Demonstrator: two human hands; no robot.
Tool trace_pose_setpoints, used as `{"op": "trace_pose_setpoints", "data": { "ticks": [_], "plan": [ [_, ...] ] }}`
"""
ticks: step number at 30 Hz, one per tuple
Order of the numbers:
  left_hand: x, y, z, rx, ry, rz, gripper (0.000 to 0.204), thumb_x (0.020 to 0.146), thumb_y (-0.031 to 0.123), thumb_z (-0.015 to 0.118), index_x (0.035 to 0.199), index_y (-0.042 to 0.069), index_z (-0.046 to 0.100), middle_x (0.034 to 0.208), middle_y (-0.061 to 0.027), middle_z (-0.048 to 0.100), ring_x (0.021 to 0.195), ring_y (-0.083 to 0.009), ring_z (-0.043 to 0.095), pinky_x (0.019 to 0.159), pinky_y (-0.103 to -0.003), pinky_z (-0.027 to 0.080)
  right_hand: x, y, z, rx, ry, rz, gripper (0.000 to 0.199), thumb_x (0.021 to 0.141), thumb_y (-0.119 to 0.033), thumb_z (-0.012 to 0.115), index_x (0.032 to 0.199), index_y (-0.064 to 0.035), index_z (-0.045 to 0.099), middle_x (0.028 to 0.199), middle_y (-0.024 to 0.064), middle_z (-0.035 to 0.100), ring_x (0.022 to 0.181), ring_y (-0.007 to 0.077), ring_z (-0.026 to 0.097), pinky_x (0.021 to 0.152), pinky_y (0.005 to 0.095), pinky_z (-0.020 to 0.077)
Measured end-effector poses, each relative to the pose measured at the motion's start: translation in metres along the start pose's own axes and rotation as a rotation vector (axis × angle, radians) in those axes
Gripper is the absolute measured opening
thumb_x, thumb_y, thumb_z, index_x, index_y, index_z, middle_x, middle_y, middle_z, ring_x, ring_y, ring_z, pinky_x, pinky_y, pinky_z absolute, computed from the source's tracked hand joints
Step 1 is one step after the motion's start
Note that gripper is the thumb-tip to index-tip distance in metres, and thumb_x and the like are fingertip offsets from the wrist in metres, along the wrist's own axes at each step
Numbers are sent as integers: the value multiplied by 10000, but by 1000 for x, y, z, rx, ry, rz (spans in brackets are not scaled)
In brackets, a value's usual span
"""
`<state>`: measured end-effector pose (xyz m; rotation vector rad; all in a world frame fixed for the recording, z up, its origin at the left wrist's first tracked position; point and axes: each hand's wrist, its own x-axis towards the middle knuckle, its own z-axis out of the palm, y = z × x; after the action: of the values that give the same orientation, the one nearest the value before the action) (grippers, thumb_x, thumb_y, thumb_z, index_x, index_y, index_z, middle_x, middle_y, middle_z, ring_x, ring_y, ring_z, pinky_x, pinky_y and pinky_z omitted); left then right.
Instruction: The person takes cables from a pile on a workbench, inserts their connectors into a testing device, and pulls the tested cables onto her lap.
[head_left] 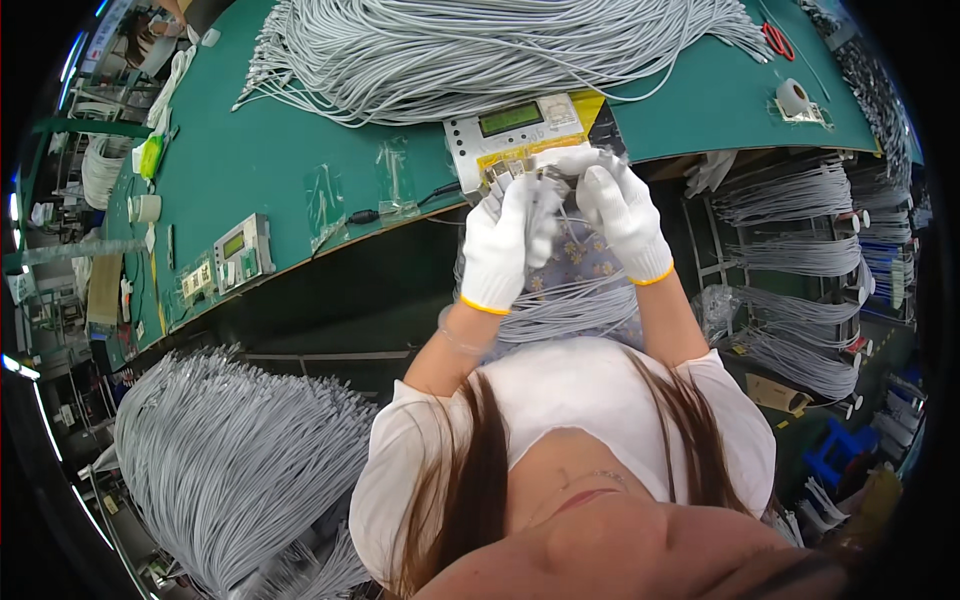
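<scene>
While both gloved hands are raised at the near edge of the green bench (300, 150), a grey cable (562, 212) is held between them just in front of the grey tester box (515, 135) with its small green display. Head view: the left hand (500, 245) is curled closed around the cable's loose strands, and the right hand (622, 215) is pinched shut on the cable end, close against the tester's front; the connector itself is too small to make out. The step is judged to be the seating or checking of one cable end at the tester, for which a steady, well-aligned push would be called for. Listed around: a large fan of grey cables (480, 55) on the bench behind the tester, a second tester (243, 252) to the left, red scissors (778, 40), a tape roll (793, 97), a cable bundle (230, 470) lower left, and racks of hung cables (800, 260) on the right. Loose strands draped over the lap are judged liable to snag.
</scene>
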<state>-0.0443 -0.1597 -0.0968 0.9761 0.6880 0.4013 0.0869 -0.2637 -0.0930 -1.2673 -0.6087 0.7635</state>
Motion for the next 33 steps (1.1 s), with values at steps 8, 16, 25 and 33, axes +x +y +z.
{"op": "trace_pose_setpoints", "data": {
  "ticks": [8,16,25,33],
  "plan": [
    [-3,-16,-5,55,78,-78,296,984,309,546,948,28,632,684,-46,597,392,-80,397,359,-233,277,1,11,-14,45,-141,242,381,994,-326,493,787,-29,611,572,-2,492,479,62,408,462,227,326],
    [8,1,-10,123,-124,-168,364,1003,390,479,952,49,597,673,-49,593,416,-98,457,355,-225,308,0,23,12,-330,132,131,382,989,-320,524,882,18,666,764,121,665,714,171,629,694,315,507],
    [-4,0,-28,64,-134,-234,487,1022,484,384,1038,58,619,680,-10,574,504,-72,467,429,-202,332,3,32,24,-282,-24,146,402,983,-333,510,883,22,669,681,113,653,614,170,606,616,318,484],
    [-8,-2,-25,308,-40,-54,438,1008,376,479,991,-17,673,707,-81,662,521,-114,586,487,-241,480,13,39,24,-260,-26,115,422,998,-346,471,880,0,680,717,116,671,628,198,616,627,328,488]
  ]
}}
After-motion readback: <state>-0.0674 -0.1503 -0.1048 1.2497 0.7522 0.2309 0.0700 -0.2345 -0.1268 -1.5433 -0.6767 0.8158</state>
